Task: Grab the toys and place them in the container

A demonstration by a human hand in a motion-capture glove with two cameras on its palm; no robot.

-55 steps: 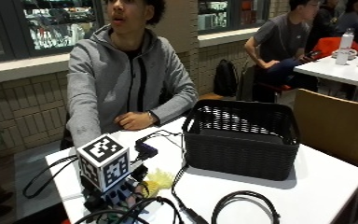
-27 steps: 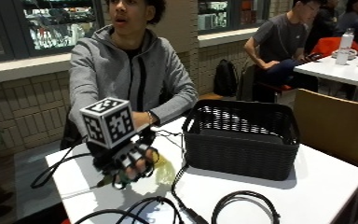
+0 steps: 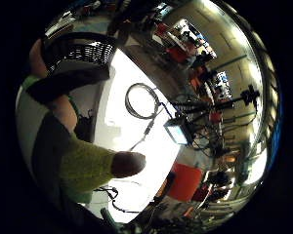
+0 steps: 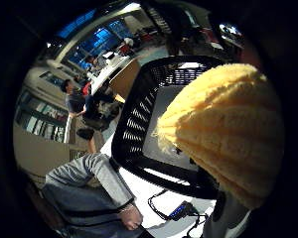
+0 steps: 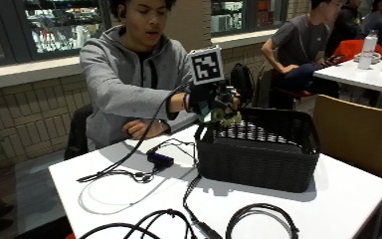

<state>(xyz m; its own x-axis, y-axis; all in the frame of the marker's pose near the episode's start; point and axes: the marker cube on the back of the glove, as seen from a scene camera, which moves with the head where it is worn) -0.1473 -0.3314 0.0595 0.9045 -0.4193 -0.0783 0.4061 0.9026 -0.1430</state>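
Setting: café-like room with brick sill and windows; white desk (image 5: 350, 199) carrying loose black cables (image 5: 178, 219).

Item 1: grip, the gloved right hand (image 5: 212, 99), raised at the near rim of the container. Fingers curled round a toy; grip holding, not empty.

Item 2: toy (image 4: 228, 134), yellow, ribbed knit or plush, filling the thumb-side palm view; a yellow-green part shows in the outside view, just under the grip.

Item 3: container (image 5: 260, 149), black woven basket on the desk. Its open interior lies directly below and just beyond the grip, away from the person; judged next move: carry slightly forward, then release.

Item 4: bare left hand (image 5: 141, 128), resting at the desk edge, farther from the container.

Labels: no brand or legible writing seen.
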